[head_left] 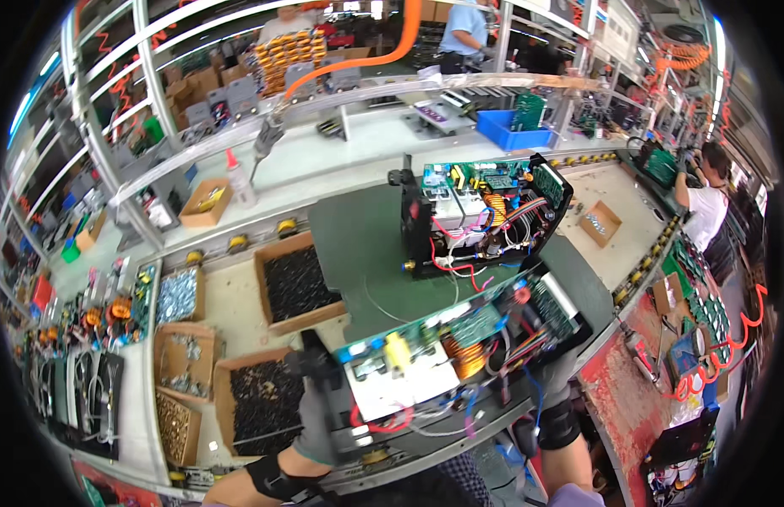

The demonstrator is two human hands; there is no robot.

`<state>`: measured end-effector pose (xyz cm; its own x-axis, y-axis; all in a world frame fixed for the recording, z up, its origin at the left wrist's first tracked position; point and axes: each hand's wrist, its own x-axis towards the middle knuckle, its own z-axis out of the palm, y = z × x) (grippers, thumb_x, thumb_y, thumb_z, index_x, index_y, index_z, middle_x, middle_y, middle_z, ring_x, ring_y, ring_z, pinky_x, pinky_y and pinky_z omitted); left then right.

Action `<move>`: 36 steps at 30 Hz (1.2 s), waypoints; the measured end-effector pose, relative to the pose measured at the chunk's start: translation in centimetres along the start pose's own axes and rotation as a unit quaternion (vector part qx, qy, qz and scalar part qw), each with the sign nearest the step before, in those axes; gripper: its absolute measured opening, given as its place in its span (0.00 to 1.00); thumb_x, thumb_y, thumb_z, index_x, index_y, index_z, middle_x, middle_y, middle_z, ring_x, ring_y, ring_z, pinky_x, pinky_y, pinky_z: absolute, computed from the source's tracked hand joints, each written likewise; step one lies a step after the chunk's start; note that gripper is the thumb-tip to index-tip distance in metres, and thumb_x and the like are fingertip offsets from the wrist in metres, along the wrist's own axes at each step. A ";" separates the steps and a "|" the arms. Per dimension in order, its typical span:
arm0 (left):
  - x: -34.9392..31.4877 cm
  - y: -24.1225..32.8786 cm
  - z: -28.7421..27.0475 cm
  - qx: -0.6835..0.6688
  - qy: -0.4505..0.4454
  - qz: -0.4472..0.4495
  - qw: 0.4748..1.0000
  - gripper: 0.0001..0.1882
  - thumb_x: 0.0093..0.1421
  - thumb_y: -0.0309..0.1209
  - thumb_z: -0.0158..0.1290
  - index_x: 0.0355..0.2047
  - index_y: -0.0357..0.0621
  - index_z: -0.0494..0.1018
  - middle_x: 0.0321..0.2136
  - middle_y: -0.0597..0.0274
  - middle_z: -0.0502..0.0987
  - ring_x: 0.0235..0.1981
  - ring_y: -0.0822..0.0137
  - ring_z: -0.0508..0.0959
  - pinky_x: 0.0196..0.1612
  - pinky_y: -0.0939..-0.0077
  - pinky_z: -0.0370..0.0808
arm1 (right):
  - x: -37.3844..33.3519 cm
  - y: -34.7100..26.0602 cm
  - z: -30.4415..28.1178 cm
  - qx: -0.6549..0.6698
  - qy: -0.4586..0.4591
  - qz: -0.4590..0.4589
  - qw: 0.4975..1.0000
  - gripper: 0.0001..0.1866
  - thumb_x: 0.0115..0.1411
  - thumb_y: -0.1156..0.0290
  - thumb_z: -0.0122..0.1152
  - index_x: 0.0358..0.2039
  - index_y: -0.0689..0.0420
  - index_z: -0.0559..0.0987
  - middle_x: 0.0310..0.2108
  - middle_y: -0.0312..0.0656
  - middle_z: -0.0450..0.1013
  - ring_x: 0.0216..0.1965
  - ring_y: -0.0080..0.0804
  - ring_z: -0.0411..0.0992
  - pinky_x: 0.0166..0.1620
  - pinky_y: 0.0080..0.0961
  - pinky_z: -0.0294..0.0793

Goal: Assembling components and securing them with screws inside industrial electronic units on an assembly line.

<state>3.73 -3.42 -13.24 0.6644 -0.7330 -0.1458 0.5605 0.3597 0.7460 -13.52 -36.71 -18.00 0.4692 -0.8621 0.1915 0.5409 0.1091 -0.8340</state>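
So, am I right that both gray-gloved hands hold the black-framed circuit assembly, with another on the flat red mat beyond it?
Nearly: the head view shows a dark green mat, not red. The left hand and right hand do hold the nearer assembly, with another assembly beyond.

At the lower centre-left of the frame, the left hand [314, 433] wears a plain grey glove, with a wide black band [280, 480] around the wrist. The right hand [559, 384], at the lower right, is gloved in matching grey, with a similar black wristband [561, 427]. Below it, the forearm is bare down to a pale lavender sleeve [575, 497] at the bottom edge.
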 end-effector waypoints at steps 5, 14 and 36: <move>14.3 -5.8 9.6 -0.197 -0.031 -0.033 0.979 0.32 0.71 0.54 0.32 0.62 0.41 0.63 0.50 0.53 0.75 0.48 0.60 0.79 0.51 0.64 0.76 | 15.1 -5.8 -6.2 -0.496 0.052 -0.316 0.807 0.27 0.62 0.57 0.59 0.52 0.67 0.69 0.42 0.44 0.74 0.42 0.37 0.73 0.46 0.28 0.73; 16.1 -7.5 13.4 0.394 -0.061 0.055 0.915 0.26 0.66 0.46 0.48 0.55 0.39 0.70 0.46 0.53 0.75 0.45 0.65 0.75 0.52 0.74 0.70 | 16.5 -6.8 -15.6 -0.614 0.281 -0.184 0.714 0.16 0.64 0.63 0.50 0.45 0.60 0.75 0.44 0.52 0.72 0.44 0.47 0.72 0.46 0.41 0.71; -26.7 13.6 -28.8 0.673 0.507 0.037 0.537 0.21 0.61 0.26 0.50 0.53 0.28 0.68 0.49 0.48 0.72 0.49 0.53 0.73 0.56 0.66 0.68 | 13.4 -7.2 -10.9 -0.900 -0.017 -0.064 0.430 0.23 0.56 0.65 0.62 0.53 0.51 0.72 0.49 0.49 0.70 0.49 0.47 0.72 0.49 0.46 0.71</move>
<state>7.81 37.67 -17.88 0.9704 0.1925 0.1461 0.1034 -0.8771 0.4691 -18.75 -54.42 -15.12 0.5428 -0.7931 0.2764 -0.8393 -0.5249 0.1419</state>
